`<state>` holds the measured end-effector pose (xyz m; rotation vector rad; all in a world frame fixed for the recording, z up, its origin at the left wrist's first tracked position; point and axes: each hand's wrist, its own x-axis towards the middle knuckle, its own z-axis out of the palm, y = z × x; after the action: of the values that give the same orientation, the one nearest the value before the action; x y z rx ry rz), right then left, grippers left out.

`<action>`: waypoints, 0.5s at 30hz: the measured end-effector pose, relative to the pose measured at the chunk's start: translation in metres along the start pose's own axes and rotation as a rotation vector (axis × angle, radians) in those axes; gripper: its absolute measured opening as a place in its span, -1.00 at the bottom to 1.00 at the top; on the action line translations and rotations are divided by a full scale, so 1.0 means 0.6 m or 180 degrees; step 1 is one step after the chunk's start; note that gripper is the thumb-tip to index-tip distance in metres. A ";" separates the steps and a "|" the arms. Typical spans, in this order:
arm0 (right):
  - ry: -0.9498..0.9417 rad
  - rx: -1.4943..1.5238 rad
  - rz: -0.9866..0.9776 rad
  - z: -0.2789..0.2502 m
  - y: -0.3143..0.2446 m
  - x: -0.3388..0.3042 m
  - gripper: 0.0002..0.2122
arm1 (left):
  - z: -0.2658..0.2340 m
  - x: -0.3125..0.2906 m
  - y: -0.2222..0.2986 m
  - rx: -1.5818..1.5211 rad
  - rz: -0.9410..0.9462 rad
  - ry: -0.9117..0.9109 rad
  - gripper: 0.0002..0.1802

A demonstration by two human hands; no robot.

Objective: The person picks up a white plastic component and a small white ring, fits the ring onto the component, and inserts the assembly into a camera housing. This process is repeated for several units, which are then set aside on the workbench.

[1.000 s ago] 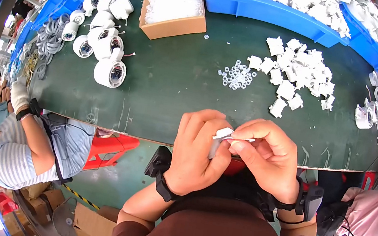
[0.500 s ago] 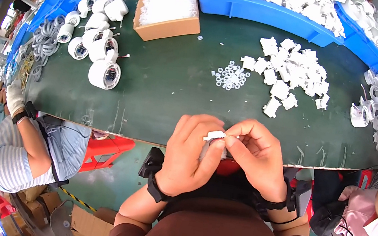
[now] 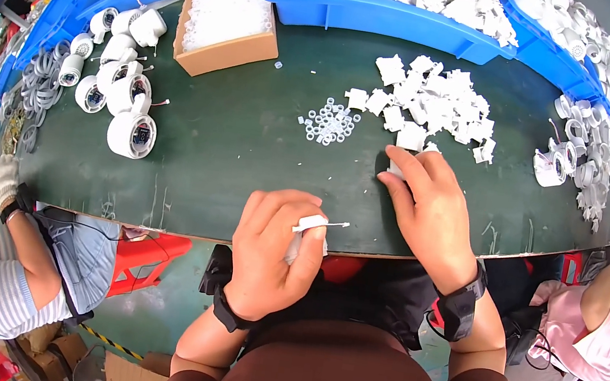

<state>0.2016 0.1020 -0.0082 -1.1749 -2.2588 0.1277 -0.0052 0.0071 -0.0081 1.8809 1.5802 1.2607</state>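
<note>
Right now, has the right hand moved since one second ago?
Yes: against the green table, the right hand has moved forward, reaching the near side of the white parts.

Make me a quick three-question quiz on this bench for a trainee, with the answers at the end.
1. True or false: the left hand holds a white part.

2. Which is nearest the right hand?
A) the carton
B) the white pile
C) the gray rings

3. Fill in the blank: as the person sees it, the clear rings lie to the ____ of the white pile.

Key:
1. True
2. B
3. left
</note>
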 end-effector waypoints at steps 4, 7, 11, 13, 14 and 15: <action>-0.0537 0.0824 0.0790 -0.027 -0.025 -0.005 -0.63 | -0.003 -0.005 -0.005 -0.0160 -0.0086 0.0072 -0.85; -0.1068 0.1012 0.1410 -0.053 -0.038 0.006 -0.67 | -0.003 -0.005 -0.006 -0.0184 -0.0119 0.0074 -0.84; -0.0600 0.0442 -0.0306 -0.045 -0.021 0.008 -0.65 | -0.004 -0.001 -0.003 -0.0140 -0.0149 0.0090 -0.84; -0.0911 0.0494 -0.0443 -0.033 -0.014 0.002 -0.58 | 0.001 0.001 -0.012 -0.0173 -0.0035 0.0164 -0.89; -0.0905 0.0492 -0.0444 -0.032 -0.013 0.001 -0.58 | 0.003 0.001 -0.015 -0.0203 0.0072 0.0242 -0.90; -0.0899 0.0529 -0.0470 -0.030 -0.014 -0.001 -0.59 | 0.002 0.001 -0.014 -0.0195 0.0071 0.0243 -0.90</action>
<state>0.2056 0.0936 0.0094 -0.9483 -2.5140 0.4386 -0.0091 0.0103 -0.0152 1.8378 1.5440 1.3899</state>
